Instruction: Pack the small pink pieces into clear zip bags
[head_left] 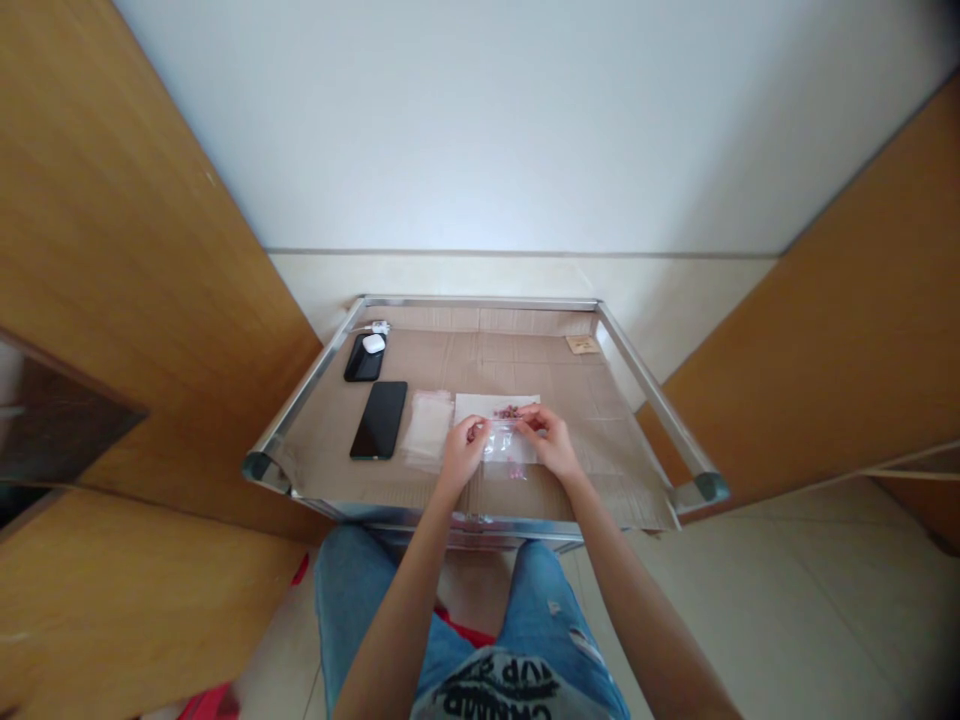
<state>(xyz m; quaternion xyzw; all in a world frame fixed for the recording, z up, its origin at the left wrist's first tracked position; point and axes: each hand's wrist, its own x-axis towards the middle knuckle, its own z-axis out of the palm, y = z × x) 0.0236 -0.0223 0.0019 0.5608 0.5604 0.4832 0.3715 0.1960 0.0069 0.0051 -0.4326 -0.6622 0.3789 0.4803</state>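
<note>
Between my two hands is a small clear plastic bag (501,446) with several small reddish pieces at its bottom. My left hand (466,445) pinches the bag's upper left edge. At the upper right edge, the fingers of my right hand (549,438) are closed on the bag too. Just beyond the bag lies a white sheet of paper (474,404), with a little heap of dark red bead-like pieces (510,411) on it near my right fingertips. A stack of clear plastic bags (429,425) lies left of my left hand.
Cardboard (600,400) lines the metal-framed table. A large black phone (379,420) lies left of the bags. Behind it are another dark phone (363,365), a white earbud case (373,343) and a white plug (380,327). A raised metal rail (652,385) borders the right side.
</note>
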